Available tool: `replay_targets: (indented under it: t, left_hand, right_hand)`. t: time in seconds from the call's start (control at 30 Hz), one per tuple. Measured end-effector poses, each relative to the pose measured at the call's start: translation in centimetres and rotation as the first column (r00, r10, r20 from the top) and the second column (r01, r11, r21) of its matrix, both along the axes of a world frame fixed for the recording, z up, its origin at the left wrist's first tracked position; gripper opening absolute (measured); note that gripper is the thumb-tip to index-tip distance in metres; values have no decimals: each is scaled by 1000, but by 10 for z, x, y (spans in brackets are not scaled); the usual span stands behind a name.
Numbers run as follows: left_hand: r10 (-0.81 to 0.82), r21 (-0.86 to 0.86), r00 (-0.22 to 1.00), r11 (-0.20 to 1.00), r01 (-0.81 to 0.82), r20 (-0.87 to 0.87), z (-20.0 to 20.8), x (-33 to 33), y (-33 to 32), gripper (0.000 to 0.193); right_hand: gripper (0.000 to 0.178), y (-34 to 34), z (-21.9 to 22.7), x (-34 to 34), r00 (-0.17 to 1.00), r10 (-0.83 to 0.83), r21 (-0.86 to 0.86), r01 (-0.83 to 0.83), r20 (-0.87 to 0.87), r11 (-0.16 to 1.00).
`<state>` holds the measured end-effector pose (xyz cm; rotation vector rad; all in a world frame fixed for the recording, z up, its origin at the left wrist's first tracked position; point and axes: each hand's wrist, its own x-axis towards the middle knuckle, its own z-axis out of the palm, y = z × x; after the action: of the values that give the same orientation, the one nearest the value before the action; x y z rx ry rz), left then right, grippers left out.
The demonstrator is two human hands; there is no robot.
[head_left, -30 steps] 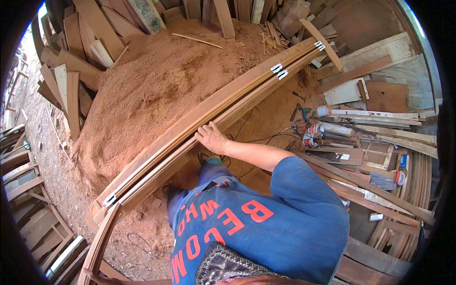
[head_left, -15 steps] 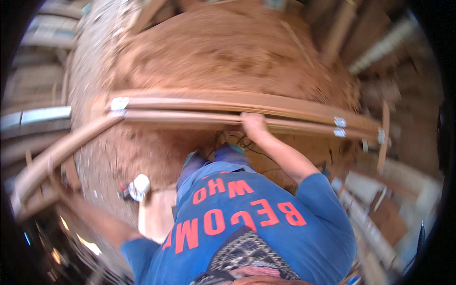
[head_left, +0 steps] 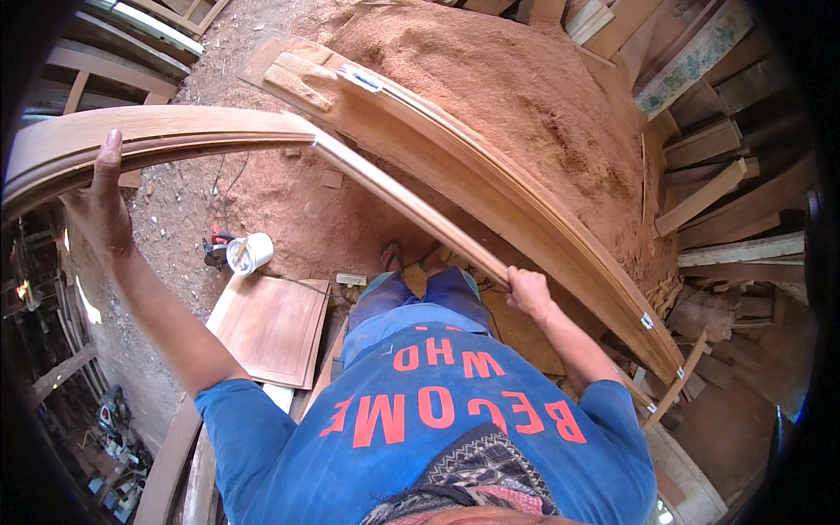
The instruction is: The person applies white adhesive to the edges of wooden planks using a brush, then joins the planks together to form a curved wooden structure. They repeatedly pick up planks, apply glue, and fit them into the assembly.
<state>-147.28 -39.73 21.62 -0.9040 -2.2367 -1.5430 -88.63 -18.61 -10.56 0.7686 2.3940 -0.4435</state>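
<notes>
Sawdust yard, hands point(head_left: 101, 206) gripping frame point(head_left: 262, 140)

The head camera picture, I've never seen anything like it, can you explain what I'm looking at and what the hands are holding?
This is one wide fisheye view from a camera worn on a person's head, looking down, so straight boards look bent. The blue shirt at the bottom is the person's own.

The left hand grips a wide wooden board at the upper left. The right hand grips a long thin wooden strip that reaches up to that board.

Behind the strip lies a long frame piece on a big sawdust heap. On the ground are a flat wooden panel and a white cup.
</notes>
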Motion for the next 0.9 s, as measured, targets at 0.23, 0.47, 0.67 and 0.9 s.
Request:
replay_targets:
  t: [0.23,0.47,0.67,0.9]
  left_hand:
    - [47,-97,997,994,-41,65,-70,-44,-32,79]
    - [96,-192,988,979,-71,122,-227,-51,-25,73]
    - [64,-195,983,980,-30,170,-409,-65,-11,71]
    - [95,-247,978,968,-46,188,-548,-61,10,104]
  right_hand:
    - [36,-81,-75,-35,998,-69,-127,67,-12,990]
    - [33,-89,-246,-56,993,-113,-248,113,14,962]
    - [44,-81,-428,-74,933,-302,-394,357,197,847]
    - [39,-69,-637,-47,953,-298,-286,273,-47,918]
